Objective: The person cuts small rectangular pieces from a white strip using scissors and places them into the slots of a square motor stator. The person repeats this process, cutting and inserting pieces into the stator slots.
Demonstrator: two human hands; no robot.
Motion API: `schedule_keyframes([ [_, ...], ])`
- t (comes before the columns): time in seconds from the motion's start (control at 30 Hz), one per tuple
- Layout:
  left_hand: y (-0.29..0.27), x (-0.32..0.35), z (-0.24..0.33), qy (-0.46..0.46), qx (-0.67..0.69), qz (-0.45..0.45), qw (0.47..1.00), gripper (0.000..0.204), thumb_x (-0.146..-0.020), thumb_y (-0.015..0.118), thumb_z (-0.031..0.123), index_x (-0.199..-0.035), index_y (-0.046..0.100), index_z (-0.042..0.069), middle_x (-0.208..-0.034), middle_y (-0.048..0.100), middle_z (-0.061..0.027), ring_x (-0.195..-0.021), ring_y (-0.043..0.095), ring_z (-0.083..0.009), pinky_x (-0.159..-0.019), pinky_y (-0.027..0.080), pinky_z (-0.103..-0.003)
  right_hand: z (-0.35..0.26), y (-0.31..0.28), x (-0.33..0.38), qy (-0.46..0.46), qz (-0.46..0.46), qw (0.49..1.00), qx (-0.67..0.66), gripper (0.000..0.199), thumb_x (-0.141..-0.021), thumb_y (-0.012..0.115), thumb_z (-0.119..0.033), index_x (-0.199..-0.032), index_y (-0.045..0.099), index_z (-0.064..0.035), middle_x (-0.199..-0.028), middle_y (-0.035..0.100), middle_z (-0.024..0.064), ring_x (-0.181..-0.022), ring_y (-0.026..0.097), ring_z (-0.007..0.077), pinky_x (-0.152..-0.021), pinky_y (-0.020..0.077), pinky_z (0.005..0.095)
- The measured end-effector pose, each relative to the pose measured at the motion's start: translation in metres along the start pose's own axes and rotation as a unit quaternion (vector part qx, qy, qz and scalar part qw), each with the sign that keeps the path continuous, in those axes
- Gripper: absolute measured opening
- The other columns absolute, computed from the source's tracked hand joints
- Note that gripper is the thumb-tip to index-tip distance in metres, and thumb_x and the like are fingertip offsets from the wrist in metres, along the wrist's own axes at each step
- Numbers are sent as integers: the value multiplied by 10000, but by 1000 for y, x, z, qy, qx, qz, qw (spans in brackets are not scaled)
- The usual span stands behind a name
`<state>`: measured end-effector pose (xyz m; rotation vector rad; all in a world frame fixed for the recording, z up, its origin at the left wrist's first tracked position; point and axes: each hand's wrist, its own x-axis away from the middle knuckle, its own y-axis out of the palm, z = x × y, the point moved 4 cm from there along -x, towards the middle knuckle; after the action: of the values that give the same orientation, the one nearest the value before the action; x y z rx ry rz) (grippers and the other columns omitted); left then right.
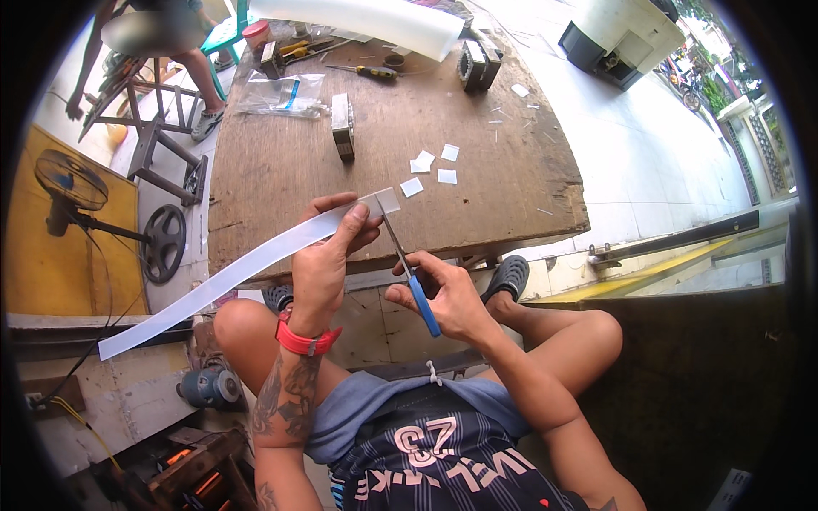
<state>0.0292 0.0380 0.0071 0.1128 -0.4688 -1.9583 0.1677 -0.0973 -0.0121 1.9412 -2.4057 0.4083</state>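
Observation:
A long, whitish translucent plastic strip (230, 271) is pinched near its right end by my left hand (328, 247). The rest of it slants down to the left, past my knee. In my right hand (443, 298) are scissors (420, 302) with blue handles. Their blades cross the strip just right of my left thumb, close to its end. Beyond the blades lie several small square pieces (447, 176) of the same whitish material, loose on the wooden table (503, 196).
A metal block (342, 128) stands beyond my left hand, with a clear plastic bag (281, 94) beside it. Farther back are a screwdriver (365, 71), a dark metal block (479, 66) and a translucent sheet roll (366, 21). A fan (72, 183) stands left; another person (192, 64) is far left.

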Motion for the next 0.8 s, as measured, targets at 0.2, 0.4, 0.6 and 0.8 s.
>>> schedule_keyframes([
  [0.2, 1, -1, -1, -6, -2, 3, 1000, 359, -1015, 724, 117, -1299, 562, -30, -1159, 709, -161, -1032, 759, -227, -887, 654, -309, 4, 0, -3, 1, 6, 1000, 5, 658, -847, 875, -520, -1163, 675, 21, -716, 612, 40, -685, 536, 116, -634, 456, 306],
  [0.4, 1, -1, -3, -13, 0, 1, 1000, 358, -1011, 730, 119, -1296, 569, -26, -1156, 713, -156, -1027, 759, -220, -883, 654, -312, 3, -1, -2, 10, 6, 1000, 7, 630, -855, 870, -518, -1140, 682, 11, -706, 613, 47, -679, 538, 119, -625, 453, 312],
  [0.6, 2, 0, -5, -22, 0, -2, 1000, 361, -1009, 734, 124, -1297, 571, -21, -1163, 711, -160, -1034, 757, -219, -887, 651, -313, 3, 2, -4, 13, 0, 1000, -6, 549, -884, 859, -473, -1114, 689, -4, -690, 614, 49, -650, 524, 114, -598, 436, 296],
  [0.8, -1, -3, 1, 1, -12, 7, 1000, 333, -1059, 668, 202, -1305, 578, -4, -1152, 693, -128, -977, 743, -207, -849, 625, -328, -19, -26, 4, -62, 77, 990, 97, 597, -886, 858, -457, -1237, 635, -27, -721, 661, 98, -639, 626, 188, -651, 521, 370],
])
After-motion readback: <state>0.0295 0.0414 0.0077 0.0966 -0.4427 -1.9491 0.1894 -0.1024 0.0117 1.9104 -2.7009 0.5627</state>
